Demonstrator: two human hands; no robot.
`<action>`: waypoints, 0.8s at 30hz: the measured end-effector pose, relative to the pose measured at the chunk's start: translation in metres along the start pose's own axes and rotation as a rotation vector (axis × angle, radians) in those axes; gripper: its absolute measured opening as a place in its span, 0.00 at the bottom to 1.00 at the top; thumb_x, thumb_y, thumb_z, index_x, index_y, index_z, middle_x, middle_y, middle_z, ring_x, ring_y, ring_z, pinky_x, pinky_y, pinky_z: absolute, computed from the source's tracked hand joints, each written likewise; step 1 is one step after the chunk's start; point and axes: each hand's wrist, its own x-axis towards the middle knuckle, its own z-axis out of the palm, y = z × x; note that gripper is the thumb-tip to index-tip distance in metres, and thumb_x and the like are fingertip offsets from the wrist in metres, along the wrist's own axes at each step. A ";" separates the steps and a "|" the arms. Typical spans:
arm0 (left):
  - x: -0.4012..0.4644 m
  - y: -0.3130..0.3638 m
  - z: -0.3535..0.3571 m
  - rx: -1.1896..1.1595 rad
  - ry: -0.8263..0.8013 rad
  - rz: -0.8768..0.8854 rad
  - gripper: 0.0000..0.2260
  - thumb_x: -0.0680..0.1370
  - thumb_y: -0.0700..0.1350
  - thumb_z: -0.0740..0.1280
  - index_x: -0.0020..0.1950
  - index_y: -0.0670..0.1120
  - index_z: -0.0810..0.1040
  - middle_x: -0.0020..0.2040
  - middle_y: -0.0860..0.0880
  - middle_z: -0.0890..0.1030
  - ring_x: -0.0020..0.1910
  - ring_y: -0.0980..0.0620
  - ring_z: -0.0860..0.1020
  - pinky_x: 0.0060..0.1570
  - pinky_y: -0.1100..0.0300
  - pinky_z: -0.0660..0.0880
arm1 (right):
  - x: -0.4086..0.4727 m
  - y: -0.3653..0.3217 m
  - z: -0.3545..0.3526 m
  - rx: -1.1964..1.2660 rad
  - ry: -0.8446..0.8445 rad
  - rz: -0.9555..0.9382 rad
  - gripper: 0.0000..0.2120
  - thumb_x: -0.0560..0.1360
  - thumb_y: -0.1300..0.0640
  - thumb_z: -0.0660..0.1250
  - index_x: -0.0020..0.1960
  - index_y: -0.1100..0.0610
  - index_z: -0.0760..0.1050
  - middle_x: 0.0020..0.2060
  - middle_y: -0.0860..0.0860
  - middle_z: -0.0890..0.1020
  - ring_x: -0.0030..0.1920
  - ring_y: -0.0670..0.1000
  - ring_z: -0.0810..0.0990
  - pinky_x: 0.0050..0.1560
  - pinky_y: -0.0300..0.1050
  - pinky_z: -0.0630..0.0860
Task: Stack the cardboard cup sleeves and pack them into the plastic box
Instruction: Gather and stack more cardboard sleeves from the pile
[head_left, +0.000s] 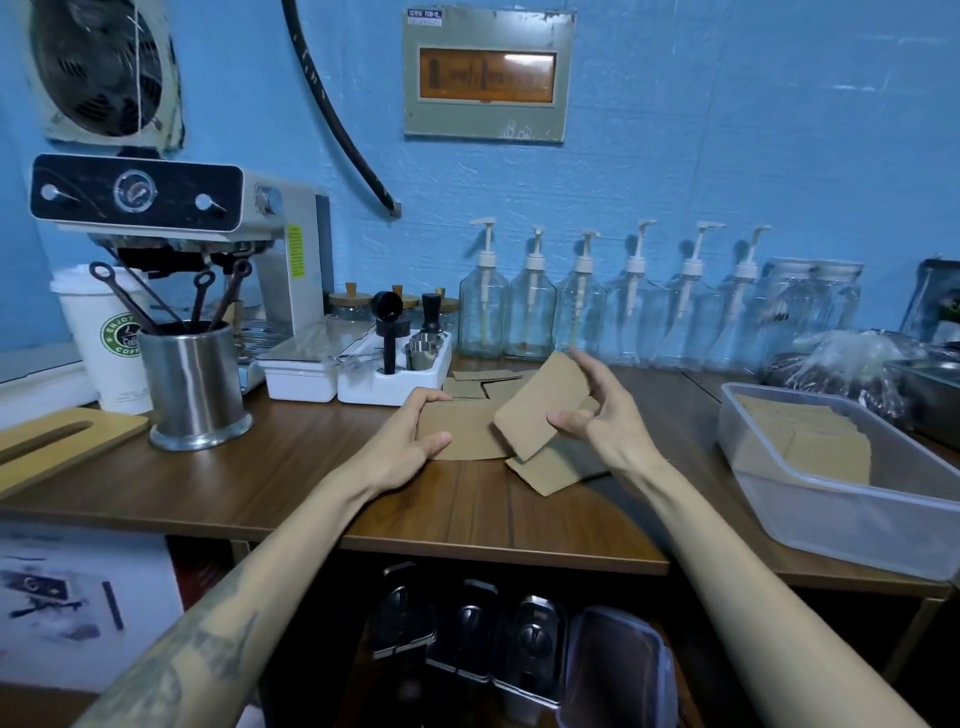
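Note:
Flat brown cardboard cup sleeves lie on the wooden table. My left hand (410, 439) grips a small stack of sleeves (462, 431) lying on the table, fingers over its far edge and thumb at its near edge. My right hand (597, 415) holds one sleeve (540, 410) tilted above the stack, pinched between thumb and fingers. Another sleeve (550, 470) lies on the table under it. More loose sleeves (480, 387) sit behind the stack. The clear plastic box (841, 514) stands at the right and holds packed sleeves (800, 441).
A steel utensil cup (192, 384) and a white paper cup (106, 338) stand at the left before an espresso machine (171, 218). A white tool tray (395, 369) and a row of glass pump bottles (582, 312) line the wall. A plastic bag (841, 364) lies behind the box.

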 end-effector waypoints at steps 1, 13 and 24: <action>0.000 0.000 0.000 -0.011 -0.002 -0.002 0.14 0.81 0.42 0.64 0.64 0.54 0.69 0.56 0.55 0.77 0.51 0.58 0.76 0.52 0.65 0.72 | 0.002 0.001 0.005 0.008 0.035 0.008 0.31 0.72 0.74 0.70 0.71 0.53 0.70 0.60 0.50 0.77 0.47 0.47 0.81 0.39 0.37 0.81; -0.002 0.006 0.001 -0.048 -0.063 -0.050 0.20 0.76 0.56 0.70 0.65 0.58 0.67 0.60 0.55 0.77 0.58 0.56 0.77 0.59 0.58 0.73 | 0.003 0.014 0.034 -0.360 0.205 -0.008 0.07 0.72 0.50 0.75 0.40 0.53 0.82 0.40 0.47 0.84 0.39 0.44 0.82 0.46 0.41 0.77; -0.005 0.010 0.000 -0.043 -0.049 -0.007 0.18 0.81 0.39 0.65 0.66 0.56 0.67 0.57 0.53 0.77 0.53 0.60 0.76 0.51 0.66 0.73 | -0.003 0.017 0.037 -0.838 -0.146 -0.252 0.30 0.80 0.51 0.66 0.79 0.45 0.58 0.59 0.54 0.77 0.61 0.57 0.75 0.63 0.53 0.71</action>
